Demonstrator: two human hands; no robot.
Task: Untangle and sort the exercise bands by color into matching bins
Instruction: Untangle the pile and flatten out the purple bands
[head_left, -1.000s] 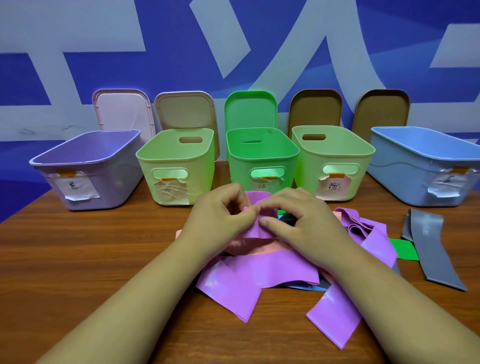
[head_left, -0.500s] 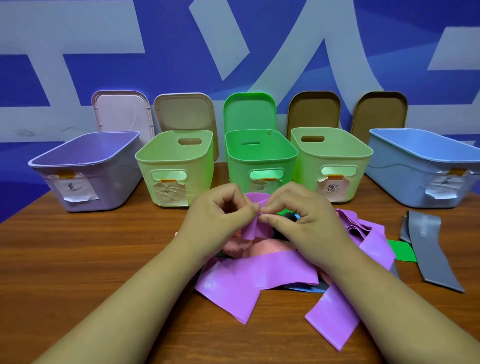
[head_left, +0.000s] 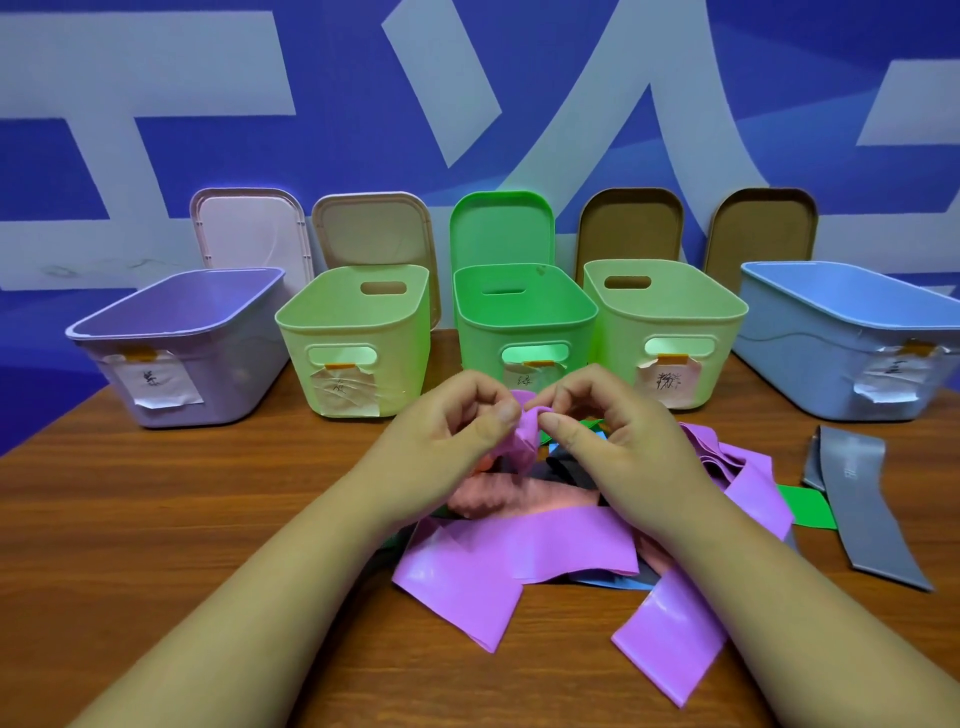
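Left hand (head_left: 447, 434), right hand (head_left: 621, 441) — fingers (head_left: 506, 415) pinching purple band (head_left: 519, 540), bins (head_left: 519, 318) near behind, grey band (head_left: 857, 499) apart

Both forearms angle in from the bottom corners and meet mid-frame. Left grip (head_left: 447, 431) and right grip (head_left: 623, 441) sit backs-up, fingers curled, thumb tips almost touching. Each pinches the same fold of band (head_left: 522, 447) between thumb and forefinger.

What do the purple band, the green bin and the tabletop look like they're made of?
The purple band: probably thin latex or rubber, glossy; it catches light and folds limply. The green bin: moulded plastic, smooth satin finish, with a cut-out handle slot. The tabletop: wood-grain, slightly shiny; real wood or laminate, I cannot tell.
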